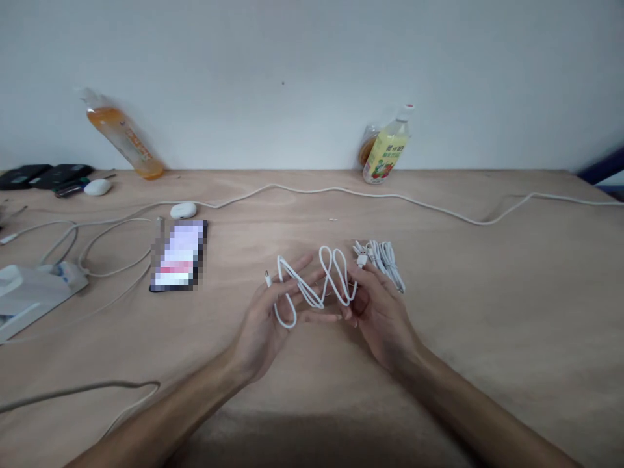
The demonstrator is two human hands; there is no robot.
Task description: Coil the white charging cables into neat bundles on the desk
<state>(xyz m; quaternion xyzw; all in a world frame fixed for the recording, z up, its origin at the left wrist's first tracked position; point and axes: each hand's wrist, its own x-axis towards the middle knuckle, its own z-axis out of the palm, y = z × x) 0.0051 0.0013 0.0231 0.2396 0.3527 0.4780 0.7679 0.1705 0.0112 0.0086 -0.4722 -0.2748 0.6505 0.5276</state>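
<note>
A white USB charging cable (316, 301) hangs in loose zigzag loops between my two hands, above the table. My left hand (263, 328) grips it near its slim connector end, with the thumb over the cable and the other fingers stretched beneath the loops. The wider USB plug pokes up from my right hand (385, 318), whose thumb and fingers pinch that end. Just behind my right hand lies a bundle of coiled white cables (387, 263) on the table, partly covered by the fingers.
A phone (178, 257) and a white earbud case (183, 210) lie to the left. A white power strip (34, 296) with cords sits at far left. An orange drink bottle (124, 143) and a yellow-labelled bottle (387, 153) lean by the wall. A long white cord (336, 189) crosses the table.
</note>
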